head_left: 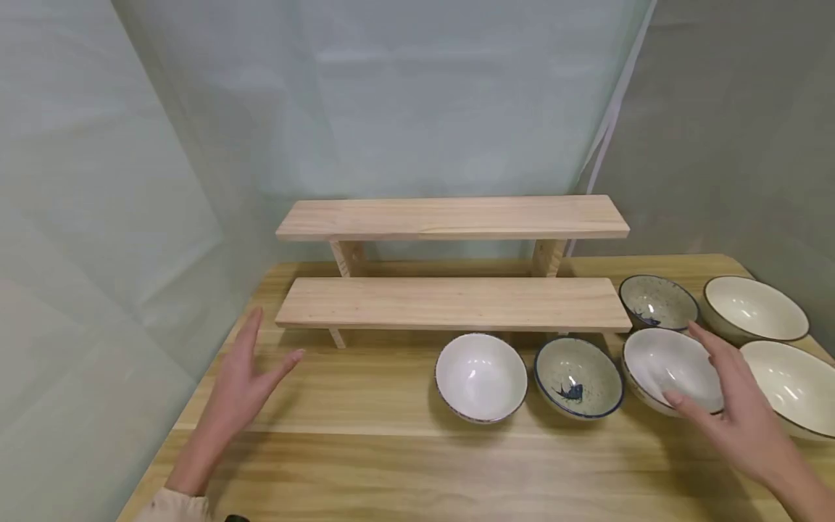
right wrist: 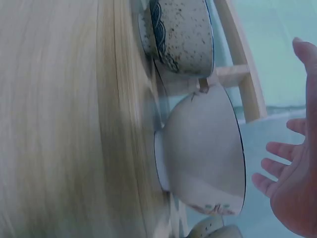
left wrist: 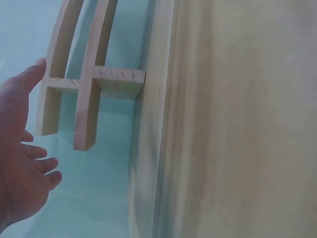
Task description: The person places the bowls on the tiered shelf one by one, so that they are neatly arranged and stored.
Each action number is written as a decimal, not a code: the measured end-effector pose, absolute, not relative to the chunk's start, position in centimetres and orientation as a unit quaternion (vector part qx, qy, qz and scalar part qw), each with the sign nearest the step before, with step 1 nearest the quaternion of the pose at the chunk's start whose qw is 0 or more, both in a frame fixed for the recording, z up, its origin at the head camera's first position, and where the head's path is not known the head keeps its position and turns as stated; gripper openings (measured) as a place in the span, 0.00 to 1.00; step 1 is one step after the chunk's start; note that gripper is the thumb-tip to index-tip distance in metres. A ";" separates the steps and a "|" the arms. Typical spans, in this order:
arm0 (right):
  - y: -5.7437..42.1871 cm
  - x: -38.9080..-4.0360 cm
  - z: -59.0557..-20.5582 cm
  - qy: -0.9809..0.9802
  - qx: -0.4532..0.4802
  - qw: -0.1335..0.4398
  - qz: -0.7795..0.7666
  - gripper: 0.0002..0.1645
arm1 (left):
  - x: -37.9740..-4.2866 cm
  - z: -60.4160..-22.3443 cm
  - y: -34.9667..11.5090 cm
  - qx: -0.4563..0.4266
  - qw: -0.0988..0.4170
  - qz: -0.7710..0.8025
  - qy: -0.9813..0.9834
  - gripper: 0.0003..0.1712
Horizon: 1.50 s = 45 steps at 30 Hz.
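Observation:
My left hand is held over the table's left side with its fingers extended and thumb apart, holding nothing. In the left wrist view, its fingers overlap the end of the wooden two-tier stand. Over on the right, my right hand hovers with thumb and fingers spread, overlapping the rim of a white bowl. The right wrist view shows these fingers apart from a white bowl with small flowers near its rim. Left of it sit a grey-green bowl with a blue motif and another white bowl.
Behind the bowls, the stand has an upper plank and a lower plank. A speckled grey bowl and two cream bowls, one at the back, stand at the table's right. Pale sheeting hangs around the wooden table.

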State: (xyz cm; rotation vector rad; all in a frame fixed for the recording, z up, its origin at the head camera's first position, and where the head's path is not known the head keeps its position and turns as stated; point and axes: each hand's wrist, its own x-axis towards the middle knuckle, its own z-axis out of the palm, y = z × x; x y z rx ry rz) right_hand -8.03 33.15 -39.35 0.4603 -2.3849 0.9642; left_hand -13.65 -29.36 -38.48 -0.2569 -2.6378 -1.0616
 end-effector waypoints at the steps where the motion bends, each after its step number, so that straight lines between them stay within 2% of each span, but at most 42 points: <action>1: 33.3 -8.0 -39.4 -0.875 0.172 0.267 0.366 0.54 | -14.0 -38.5 -29.5 -0.085 0.145 -0.382 -0.909 0.57; 12: 35.9 -7.5 -39.7 -0.848 0.132 0.308 0.410 0.43 | -17.0 -39.4 -30.9 -0.045 0.112 -0.475 -0.872 0.51; 26: 37.3 -7.2 -40.8 -0.811 0.104 0.369 0.442 0.36 | -19.6 -40.8 -32.1 -0.024 0.087 -0.529 -0.844 0.46; 36: 39.5 -6.9 -41.9 -0.825 -0.008 0.383 0.416 0.36 | -19.6 -40.9 -32.0 -0.019 0.098 -0.540 -0.836 0.42; 45: 40.3 -6.5 -41.8 -0.822 -0.032 0.397 0.407 0.38 | -19.6 -41.1 -32.4 -0.024 0.107 -0.552 -0.827 0.41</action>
